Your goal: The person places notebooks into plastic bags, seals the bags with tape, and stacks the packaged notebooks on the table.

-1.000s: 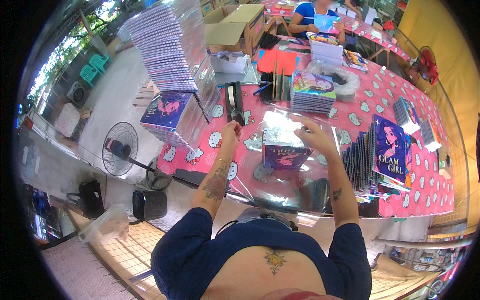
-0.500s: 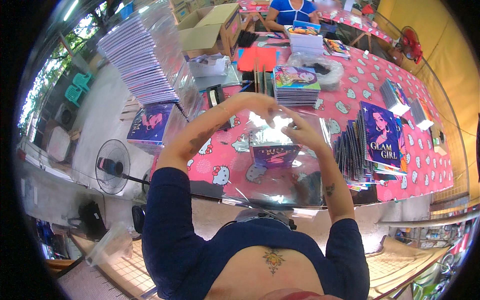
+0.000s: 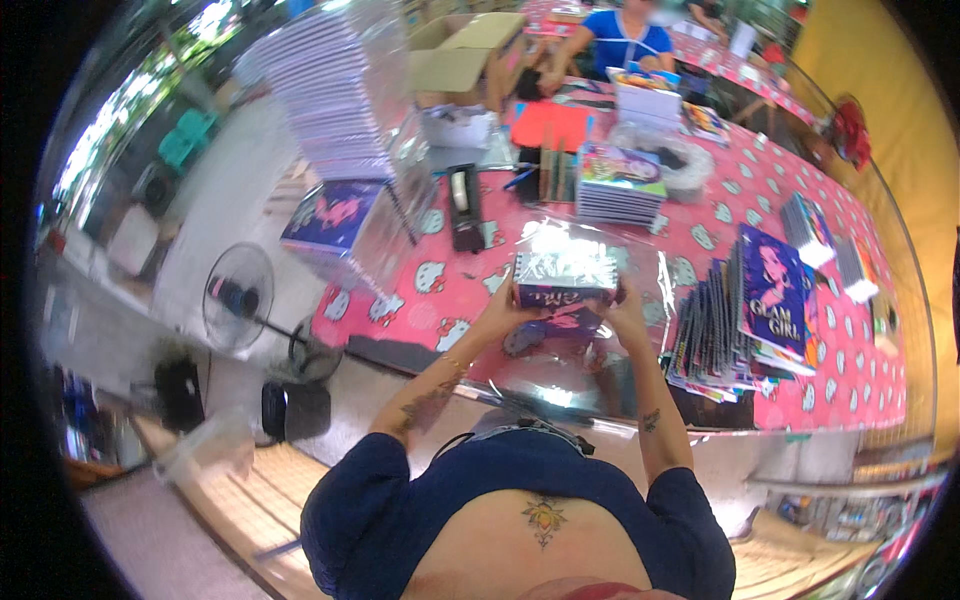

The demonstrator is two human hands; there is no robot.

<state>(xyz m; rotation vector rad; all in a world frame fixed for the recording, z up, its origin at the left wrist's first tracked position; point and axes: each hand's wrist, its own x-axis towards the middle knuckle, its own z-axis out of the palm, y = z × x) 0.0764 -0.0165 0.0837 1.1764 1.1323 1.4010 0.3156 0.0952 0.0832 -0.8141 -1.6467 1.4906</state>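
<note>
At the near middle of the table a short stack of spiral notebooks with dark purple covers stands between my hands. My left hand grips its left side, and my right hand grips its right side. Around and under the stack, a clear plastic sheet spreads with bright glare on it; whether it wraps the stack fully I cannot tell. Beyond my left hand lies a black tape dispenser. Right of my right hand, a leaning pile of spiral notebooks has a purple notebook on top.
A tall stack of plastic-covered notebooks rises at the left edge. Further back are an open cardboard box, orange sheets and another notebook stack. A person in blue works across the table. A fan stands left.
My hands were joined above the stack; they have come apart and down to its two sides. The view has shifted, and the person across has reached an arm toward the box.
</note>
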